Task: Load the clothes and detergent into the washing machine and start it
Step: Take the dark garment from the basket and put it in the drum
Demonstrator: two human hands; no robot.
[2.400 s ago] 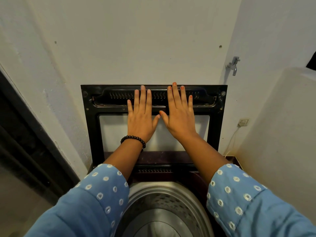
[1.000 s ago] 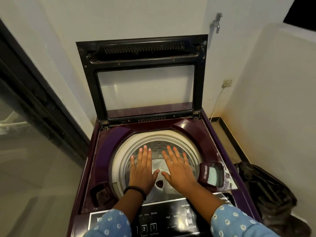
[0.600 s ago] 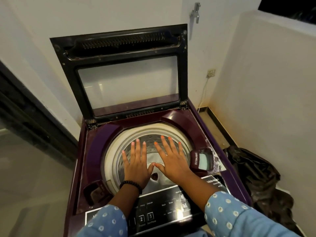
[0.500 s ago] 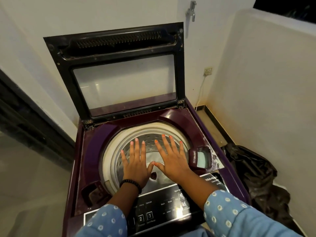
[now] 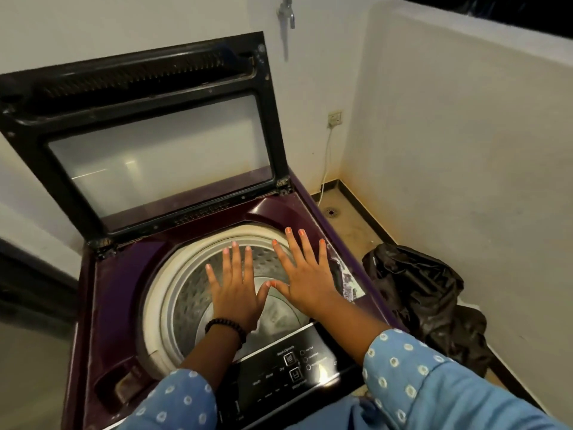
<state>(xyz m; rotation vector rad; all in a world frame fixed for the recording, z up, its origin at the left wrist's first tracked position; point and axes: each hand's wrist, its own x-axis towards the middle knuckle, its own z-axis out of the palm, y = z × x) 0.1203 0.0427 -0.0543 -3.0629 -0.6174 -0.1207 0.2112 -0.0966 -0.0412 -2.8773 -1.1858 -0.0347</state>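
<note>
Both hands are hovering flat over the open drum; nothing is loaded yet.

The washing machine point(image 5: 102, 305) is standing with its lid point(image 5: 148, 144) raised and the drum point(image 5: 189, 293) looking empty. The left hand point(image 5: 237, 293) and right hand point(image 5: 305, 279) are spreading straight fingers, each grip released and holding nothing. A dark bundle point(image 5: 424, 299), maybe the clothes, is lying on the floor beside the machine. No detergent is showing. Loading, detergent and starting are all remaining.
</note>
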